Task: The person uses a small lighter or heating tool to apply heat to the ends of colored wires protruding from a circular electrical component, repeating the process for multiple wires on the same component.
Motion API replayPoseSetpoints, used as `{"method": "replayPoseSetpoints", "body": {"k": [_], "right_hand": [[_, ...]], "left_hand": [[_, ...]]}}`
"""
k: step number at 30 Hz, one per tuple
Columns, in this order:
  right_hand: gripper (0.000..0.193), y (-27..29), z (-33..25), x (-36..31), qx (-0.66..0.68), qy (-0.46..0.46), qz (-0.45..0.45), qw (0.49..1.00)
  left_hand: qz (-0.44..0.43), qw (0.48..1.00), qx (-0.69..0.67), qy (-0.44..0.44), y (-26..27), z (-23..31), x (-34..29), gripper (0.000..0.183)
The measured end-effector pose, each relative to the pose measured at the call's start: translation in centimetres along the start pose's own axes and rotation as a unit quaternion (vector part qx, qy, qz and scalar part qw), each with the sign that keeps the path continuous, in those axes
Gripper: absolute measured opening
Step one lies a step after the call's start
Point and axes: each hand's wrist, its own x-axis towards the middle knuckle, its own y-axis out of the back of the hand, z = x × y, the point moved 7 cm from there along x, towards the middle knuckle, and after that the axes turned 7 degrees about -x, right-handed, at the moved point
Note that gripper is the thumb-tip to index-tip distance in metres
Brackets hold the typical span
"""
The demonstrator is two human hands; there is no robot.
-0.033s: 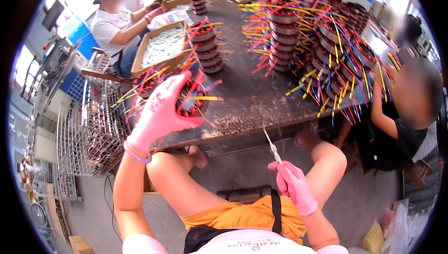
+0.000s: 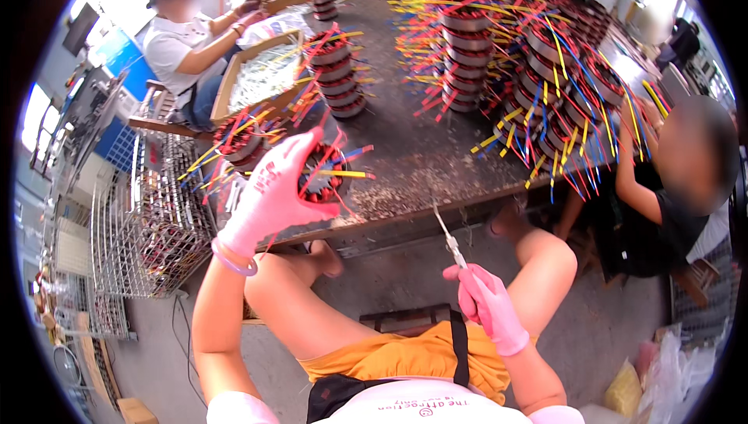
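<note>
My left hand (image 2: 273, 190), in a pink glove, curves its fingers and thumb around a motor stator (image 2: 321, 182) near the table's front edge. Red copper windings line the stator's ring, and red, blue and yellow lead wires stick out of it. Part of the ring is hidden behind the glove. In front of the table my right hand (image 2: 489, 303), also gloved in pink, grips what looks like a slim pair of scissors (image 2: 452, 243). Its thin metal tip points up toward the table edge, apart from the stator. The handles are mostly covered by my fingers.
Another wired stator (image 2: 238, 143) lies left of my left hand. A stator stack (image 2: 336, 77) stands beyond it; several more stacks (image 2: 467, 58) crowd the right. A carton (image 2: 257, 77) of pale pieces sits far left. Co-workers sit at left and right. Wire racks (image 2: 148, 221) stand left.
The whole view has shifted slightly. Both hands keep their holds on the stator and the scissors, with hardly any movement of their own.
</note>
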Motion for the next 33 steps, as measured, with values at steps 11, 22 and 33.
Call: {"method": "replayPoseSetpoints", "body": {"k": [11,22,33], "right_hand": [[0.036,-1.0,2.3,1.2,-0.025,-0.058,-0.011,0.998],[0.035,-1.2,2.2,1.7,0.007,-0.082,0.007,0.997],[0.035,-0.7,2.3,1.5,0.008,-0.061,0.005,0.998]], "left_hand": [[-0.064,0.997,-0.003,0.042,-9.9,-5.2,-2.1,0.098],[-0.057,0.987,-0.061,0.140,-8.4,-5.7,0.3,0.050],[-0.029,0.983,0.072,0.168,-13.1,-7.1,3.5,0.030]]}}
